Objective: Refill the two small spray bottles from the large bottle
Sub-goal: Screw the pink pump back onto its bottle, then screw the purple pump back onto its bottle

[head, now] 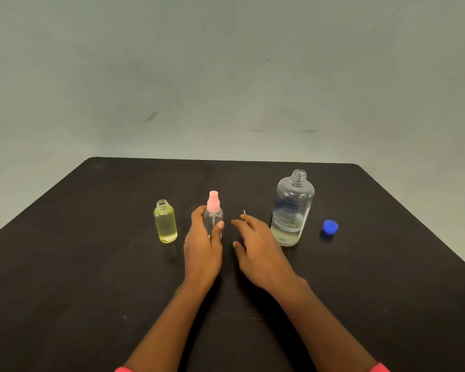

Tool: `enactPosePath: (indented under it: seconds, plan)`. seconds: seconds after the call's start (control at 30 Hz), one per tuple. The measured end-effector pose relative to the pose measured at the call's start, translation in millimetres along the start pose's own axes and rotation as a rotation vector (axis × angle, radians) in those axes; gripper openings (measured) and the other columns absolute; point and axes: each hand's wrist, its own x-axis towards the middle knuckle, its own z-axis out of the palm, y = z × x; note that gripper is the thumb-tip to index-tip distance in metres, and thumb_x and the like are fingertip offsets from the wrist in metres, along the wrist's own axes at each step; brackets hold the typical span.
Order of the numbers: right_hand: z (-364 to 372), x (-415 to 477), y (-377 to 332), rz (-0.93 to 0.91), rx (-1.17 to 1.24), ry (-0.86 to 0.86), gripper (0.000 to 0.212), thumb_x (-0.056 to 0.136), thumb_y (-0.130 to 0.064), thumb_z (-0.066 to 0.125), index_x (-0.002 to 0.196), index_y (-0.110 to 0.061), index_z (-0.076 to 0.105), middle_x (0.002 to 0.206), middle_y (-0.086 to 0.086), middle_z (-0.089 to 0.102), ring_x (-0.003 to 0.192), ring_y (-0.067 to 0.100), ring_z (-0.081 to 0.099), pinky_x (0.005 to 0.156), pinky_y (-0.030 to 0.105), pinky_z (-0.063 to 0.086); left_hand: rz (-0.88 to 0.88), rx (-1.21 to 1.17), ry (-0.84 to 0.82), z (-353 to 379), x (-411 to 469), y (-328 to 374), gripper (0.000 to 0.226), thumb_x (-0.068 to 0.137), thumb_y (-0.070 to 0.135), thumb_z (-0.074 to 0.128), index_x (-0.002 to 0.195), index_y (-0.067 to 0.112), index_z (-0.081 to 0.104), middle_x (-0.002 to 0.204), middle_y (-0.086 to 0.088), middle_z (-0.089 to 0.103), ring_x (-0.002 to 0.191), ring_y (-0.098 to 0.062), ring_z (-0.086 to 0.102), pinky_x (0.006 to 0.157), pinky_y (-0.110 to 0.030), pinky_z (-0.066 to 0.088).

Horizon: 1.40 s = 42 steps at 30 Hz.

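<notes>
My left hand [203,237] is wrapped around a small clear spray bottle [213,216] with a pink spray top, standing upright mid-table. To its left stands a second small bottle [165,221], uncapped and nearly full of yellowish liquid. My right hand [258,245] sits just right of the pink-topped bottle, fingers loosely curled over a purple spray head [242,240]. The head's thin white tube [244,212] pokes out past my fingertips. The large clear bottle [291,208] stands uncapped to the right, with a little liquid at its bottom.
A blue cap [330,227] lies on the black table [91,264] to the right of the large bottle. A plain grey wall rises behind the table's far edge. Pink sleeve cuffs show at the bottom of the view.
</notes>
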Motion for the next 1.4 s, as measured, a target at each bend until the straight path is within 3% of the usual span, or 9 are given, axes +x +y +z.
enactPosePath:
  seconds: [0.23, 0.37, 0.57, 0.8, 0.9, 1.0, 1.13, 1.27, 1.4]
  plan:
    - [5.2, 0.4, 5.4, 0.015, -0.033, -0.074, 0.043, 0.094, -0.011, 0.048, 0.138, -0.013, 0.046, 0.152, 0.008, 0.03, 0.14, 0.02, 0.027, 0.11, 0.025, 0.024, -0.025, 0.004, -0.014, -0.5, 1.3, 0.4, 0.039, 0.093, 0.017, 0.054, 0.13, 0.017, 0.04, 0.102, 0.011, 0.053, 0.093, -0.012, 0.053, 0.081, -0.027, 0.039]
    - [8.5, 2.3, 7.9, 0.0, -0.034, -0.042, 0.045, 0.09, -0.001, 0.046, 0.134, -0.007, 0.047, 0.148, 0.008, 0.034, 0.134, 0.024, 0.036, 0.106, 0.026, 0.03, -0.066, -0.001, -0.021, 0.6, 1.7, -1.0, 0.054, 0.091, 0.022, 0.057, 0.139, 0.018, 0.032, 0.126, 0.004, 0.053, 0.116, -0.016, 0.051, 0.096, -0.034, 0.041]
    - [4.2, 4.9, 3.1, -0.05, 0.121, 0.25, 0.035, 0.095, -0.011, 0.051, 0.13, -0.008, 0.054, 0.139, 0.009, 0.044, 0.123, 0.023, 0.048, 0.103, 0.029, 0.039, 0.019, -0.016, 0.051, -2.2, -3.4, 9.9, 0.085, 0.083, 0.021, 0.068, 0.148, 0.023, 0.013, 0.153, 0.005, 0.026, 0.135, -0.005, 0.027, 0.108, -0.026, 0.027]
    - [-5.1, 4.3, -7.9, -0.186, 0.296, 0.552, 0.026, 0.095, -0.014, 0.052, 0.117, -0.007, 0.063, 0.133, 0.009, 0.048, 0.122, 0.001, 0.046, 0.1, 0.012, 0.036, 0.315, 0.038, 0.211, -9.3, -5.8, 21.1, 0.072, 0.088, 0.012, 0.059, 0.147, 0.017, 0.019, 0.151, 0.009, 0.023, 0.141, -0.008, 0.021, 0.112, -0.022, 0.023]
    - [-7.8, 4.3, -9.2, -0.219, 0.337, 0.629, 0.032, 0.085, 0.003, 0.062, 0.117, -0.002, 0.062, 0.134, 0.014, 0.048, 0.124, -0.01, 0.039, 0.099, 0.007, 0.035, 0.41, 0.105, 0.4, -17.8, -0.8, 20.7, 0.071, 0.085, 0.009, 0.056, 0.145, 0.008, 0.019, 0.152, -0.006, 0.024, 0.145, -0.019, 0.011, 0.117, -0.04, 0.016]
    - [-9.3, 5.6, -9.9, -0.238, 0.312, 0.735, 0.033, 0.084, 0.013, 0.06, 0.115, 0.001, 0.064, 0.129, 0.018, 0.051, 0.126, -0.002, 0.042, 0.102, 0.012, 0.036, 0.302, 0.156, 0.517, -25.2, 8.8, 14.1, 0.079, 0.081, 0.011, 0.059, 0.146, 0.01, 0.014, 0.154, -0.01, 0.019, 0.145, -0.023, 0.005, 0.117, -0.046, 0.011]
    - [-10.6, 5.9, -10.4, -0.279, 0.349, 0.835, 0.028, 0.088, 0.012, 0.055, 0.112, 0.001, 0.065, 0.123, 0.019, 0.051, 0.118, 0.014, 0.053, 0.099, 0.021, 0.045, -0.016, 0.096, 0.507, -28.5, 15.8, 5.1, 0.088, 0.08, 0.013, 0.068, 0.147, 0.012, 0.011, 0.155, -0.007, 0.014, 0.145, -0.022, 0.002, 0.117, -0.038, 0.009]
    - [-9.0, 6.3, -9.5, -0.301, 0.444, 0.854, 0.029, 0.094, 0.003, 0.05, 0.12, -0.007, 0.057, 0.127, 0.012, 0.048, 0.115, 0.022, 0.056, 0.09, 0.038, 0.054, -0.221, -0.039, 0.438, -26.2, 17.3, -0.9, 0.087, 0.081, 0.019, 0.069, 0.147, 0.017, 0.013, 0.151, -0.003, 0.026, 0.139, -0.02, 0.025, 0.114, -0.04, 0.025]
    - [-12.5, 6.0, -11.9, -0.303, 0.403, 0.949, 0.028, 0.094, -0.002, 0.049, 0.121, -0.007, 0.05, 0.12, 0.008, 0.054, 0.115, 0.013, 0.052, 0.097, 0.028, 0.046, -0.316, -0.073, 0.437, -25.2, 20.9, -8.2, 0.065, 0.085, 0.018, 0.064, 0.14, 0.019, 0.028, 0.137, -0.005, 0.045, 0.123, -0.025, 0.047, 0.104, -0.044, 0.039]
